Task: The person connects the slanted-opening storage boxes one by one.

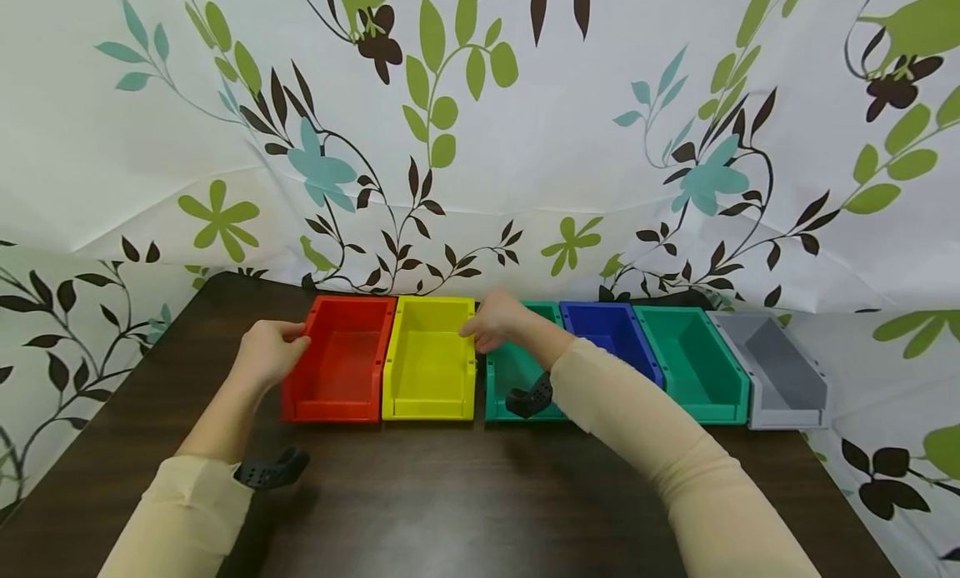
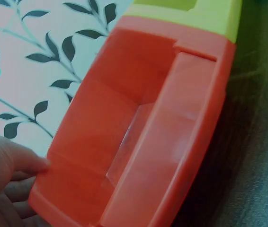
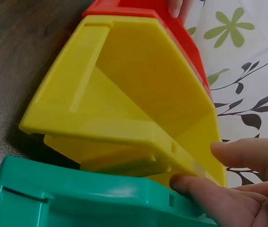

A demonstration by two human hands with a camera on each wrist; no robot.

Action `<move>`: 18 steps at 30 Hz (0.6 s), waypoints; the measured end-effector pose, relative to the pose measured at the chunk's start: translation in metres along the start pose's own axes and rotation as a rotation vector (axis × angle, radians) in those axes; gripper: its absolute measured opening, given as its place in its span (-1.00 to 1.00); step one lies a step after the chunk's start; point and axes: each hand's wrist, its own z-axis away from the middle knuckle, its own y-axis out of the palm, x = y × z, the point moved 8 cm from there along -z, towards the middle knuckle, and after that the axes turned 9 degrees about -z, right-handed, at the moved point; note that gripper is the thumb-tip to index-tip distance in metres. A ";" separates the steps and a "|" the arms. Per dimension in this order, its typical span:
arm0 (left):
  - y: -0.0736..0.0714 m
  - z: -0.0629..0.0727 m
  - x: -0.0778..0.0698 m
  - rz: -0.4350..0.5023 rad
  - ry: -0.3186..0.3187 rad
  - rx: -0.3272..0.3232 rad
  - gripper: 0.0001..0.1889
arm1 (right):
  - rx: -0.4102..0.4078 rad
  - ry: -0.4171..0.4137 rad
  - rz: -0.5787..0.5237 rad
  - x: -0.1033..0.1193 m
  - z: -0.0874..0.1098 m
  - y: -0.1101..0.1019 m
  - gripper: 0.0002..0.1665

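A red bin (image 1: 342,357) and a yellow bin (image 1: 429,361) stand side by side on the table, touching. My left hand (image 1: 270,353) holds the red bin by its left rim, one digit at the edge and other fingers along the outer wall. With digits on either side of its right wall, my right hand (image 1: 501,321) pinches the yellow bin near the back. A green bin (image 1: 517,378) sits just right of the yellow one, a narrow gap between them; the right wrist view shows fingers in that gap. Both held bins are empty inside.
Further right along the row come a blue bin (image 1: 611,332), another green bin (image 1: 693,366) and a grey bin (image 1: 780,374). The dark wooden table (image 1: 420,495) extends toward me. Behind the row hangs a leaf-patterned cloth (image 1: 480,186).
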 end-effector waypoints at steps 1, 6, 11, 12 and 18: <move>0.001 0.000 0.002 0.015 -0.009 0.018 -0.53 | -0.019 -0.003 0.019 0.001 -0.001 0.000 -0.67; 0.004 -0.004 0.013 0.095 -0.039 0.068 -0.50 | -0.110 -0.027 0.083 0.004 -0.007 0.001 -0.72; 0.004 -0.005 0.016 0.163 -0.056 0.056 -0.50 | -0.147 -0.061 0.100 0.006 -0.010 0.005 -0.77; 0.004 -0.005 0.016 0.172 -0.057 0.049 -0.50 | -0.153 -0.068 0.098 0.007 -0.009 0.005 -0.79; 0.006 -0.001 0.016 0.160 -0.075 0.054 -0.50 | -0.177 -0.091 0.074 0.007 -0.005 0.009 -0.88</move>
